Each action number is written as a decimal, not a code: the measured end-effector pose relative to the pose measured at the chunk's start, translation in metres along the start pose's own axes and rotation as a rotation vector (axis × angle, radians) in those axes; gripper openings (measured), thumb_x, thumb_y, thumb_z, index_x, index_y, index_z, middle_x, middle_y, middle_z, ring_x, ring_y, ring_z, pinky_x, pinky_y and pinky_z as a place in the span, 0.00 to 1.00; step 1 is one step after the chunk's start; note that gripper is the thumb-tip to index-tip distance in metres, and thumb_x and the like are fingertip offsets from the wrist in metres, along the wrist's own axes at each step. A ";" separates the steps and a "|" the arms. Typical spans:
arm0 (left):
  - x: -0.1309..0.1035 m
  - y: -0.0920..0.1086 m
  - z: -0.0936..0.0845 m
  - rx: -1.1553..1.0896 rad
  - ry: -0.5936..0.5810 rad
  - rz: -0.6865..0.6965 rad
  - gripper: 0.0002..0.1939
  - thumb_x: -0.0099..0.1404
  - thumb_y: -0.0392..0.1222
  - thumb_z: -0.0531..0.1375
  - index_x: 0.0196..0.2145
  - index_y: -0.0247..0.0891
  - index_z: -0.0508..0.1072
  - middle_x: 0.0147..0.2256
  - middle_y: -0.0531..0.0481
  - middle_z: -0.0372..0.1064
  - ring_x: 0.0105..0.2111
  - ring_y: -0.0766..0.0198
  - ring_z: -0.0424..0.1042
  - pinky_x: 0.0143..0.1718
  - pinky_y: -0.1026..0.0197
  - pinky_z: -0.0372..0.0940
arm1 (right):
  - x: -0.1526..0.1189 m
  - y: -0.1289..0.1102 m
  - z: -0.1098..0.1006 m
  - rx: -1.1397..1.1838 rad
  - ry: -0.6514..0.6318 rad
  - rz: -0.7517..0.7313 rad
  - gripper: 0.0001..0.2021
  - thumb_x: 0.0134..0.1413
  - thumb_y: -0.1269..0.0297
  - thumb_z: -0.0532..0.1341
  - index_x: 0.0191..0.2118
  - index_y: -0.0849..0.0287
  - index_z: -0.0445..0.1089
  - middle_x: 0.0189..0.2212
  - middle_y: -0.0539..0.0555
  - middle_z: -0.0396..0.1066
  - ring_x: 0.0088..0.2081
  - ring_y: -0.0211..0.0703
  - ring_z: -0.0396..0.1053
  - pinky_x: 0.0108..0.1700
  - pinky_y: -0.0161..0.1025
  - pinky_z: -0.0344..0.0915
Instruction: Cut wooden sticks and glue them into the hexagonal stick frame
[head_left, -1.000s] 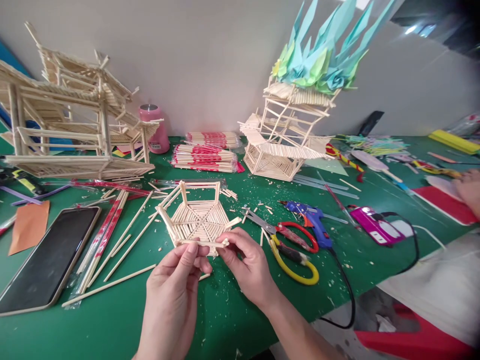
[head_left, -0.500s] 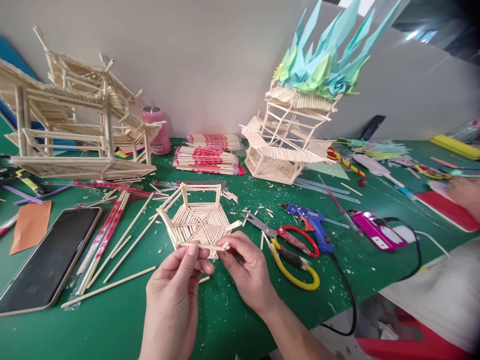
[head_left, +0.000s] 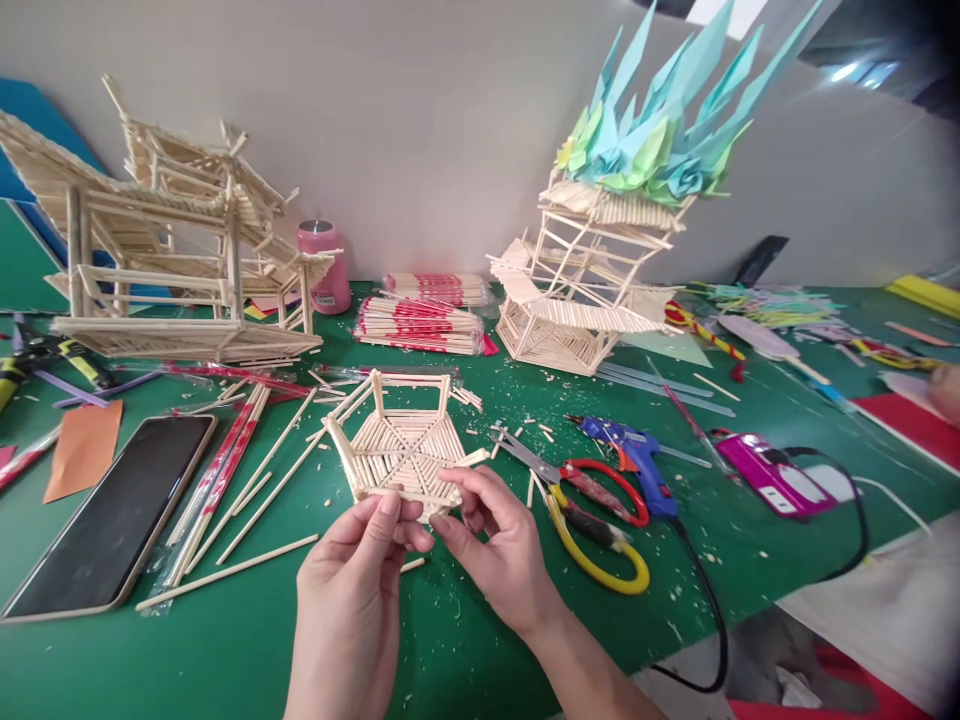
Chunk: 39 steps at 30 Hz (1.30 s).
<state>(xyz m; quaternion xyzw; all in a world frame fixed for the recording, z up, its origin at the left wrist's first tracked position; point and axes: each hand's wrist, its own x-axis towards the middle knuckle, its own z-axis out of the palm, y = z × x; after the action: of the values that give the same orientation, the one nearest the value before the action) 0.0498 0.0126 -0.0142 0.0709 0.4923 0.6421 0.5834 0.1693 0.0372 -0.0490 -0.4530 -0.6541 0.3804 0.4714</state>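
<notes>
Stick frame (head_left: 409,455) just left of the scissors (head_left: 553,473): slatted floor (head_left: 390,462) looks done, some rails (head_left: 412,381) up, scissors-side one apparently still missing; left hand (head_left: 351,575) pinches a short stick (head_left: 426,496) along the frame's edge, right hand (head_left: 504,555) is at its end, can't tell if gripping.

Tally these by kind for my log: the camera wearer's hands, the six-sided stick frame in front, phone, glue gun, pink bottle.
Hands: 2 (left hand, right hand)
Six-sided stick frame: 1
Phone: 1
Glue gun: 1
Pink bottle: 1
Total: 6
</notes>
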 end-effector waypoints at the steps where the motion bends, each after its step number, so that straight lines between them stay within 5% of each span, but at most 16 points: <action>1: 0.000 0.000 0.000 -0.002 0.003 -0.004 0.14 0.39 0.43 0.72 0.22 0.31 0.76 0.22 0.49 0.74 0.20 0.70 0.68 0.26 0.69 0.67 | 0.001 -0.001 0.000 -0.008 0.006 -0.002 0.11 0.50 0.63 0.63 0.42 0.55 0.70 0.26 0.47 0.59 0.26 0.37 0.58 0.25 0.34 0.60; 19: 0.001 -0.002 0.000 -0.004 0.022 -0.029 0.14 0.40 0.42 0.72 0.22 0.31 0.76 0.21 0.50 0.70 0.20 0.72 0.64 0.24 0.70 0.64 | 0.005 -0.012 0.008 0.018 0.058 0.013 0.01 0.51 0.68 0.61 0.31 0.56 0.69 0.25 0.47 0.60 0.22 0.34 0.55 0.23 0.33 0.55; 24: 0.001 -0.005 -0.003 0.063 -0.076 -0.054 0.13 0.44 0.45 0.71 0.22 0.32 0.76 0.18 0.52 0.66 0.20 0.72 0.62 0.24 0.70 0.61 | 0.005 -0.013 0.007 0.020 0.043 0.016 0.01 0.51 0.68 0.61 0.31 0.57 0.69 0.25 0.47 0.60 0.22 0.34 0.55 0.23 0.32 0.55; 30: -0.001 -0.005 0.005 0.066 0.049 -0.100 0.18 0.35 0.46 0.73 0.22 0.31 0.76 0.20 0.53 0.66 0.20 0.74 0.58 0.20 0.72 0.57 | 0.005 -0.014 0.006 0.020 0.037 0.013 0.01 0.52 0.67 0.60 0.32 0.56 0.70 0.26 0.48 0.61 0.23 0.34 0.56 0.22 0.32 0.56; 35: -0.001 -0.004 0.007 0.066 0.035 -0.077 0.17 0.37 0.47 0.73 0.21 0.33 0.75 0.15 0.57 0.60 0.19 0.74 0.56 0.20 0.72 0.56 | 0.004 -0.009 0.005 0.021 0.045 0.033 0.07 0.51 0.67 0.61 0.38 0.55 0.70 0.27 0.48 0.62 0.24 0.35 0.58 0.23 0.32 0.58; 39: 0.000 -0.005 0.005 0.070 0.033 -0.055 0.17 0.37 0.47 0.73 0.20 0.32 0.74 0.15 0.56 0.61 0.17 0.75 0.54 0.19 0.72 0.54 | 0.003 -0.004 0.005 -0.001 0.040 0.022 0.03 0.53 0.67 0.60 0.34 0.56 0.71 0.26 0.49 0.62 0.24 0.35 0.59 0.23 0.32 0.58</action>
<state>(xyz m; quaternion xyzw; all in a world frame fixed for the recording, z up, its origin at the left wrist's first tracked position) 0.0567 0.0144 -0.0150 0.0670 0.5260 0.6092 0.5896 0.1626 0.0388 -0.0458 -0.4678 -0.6398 0.3762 0.4799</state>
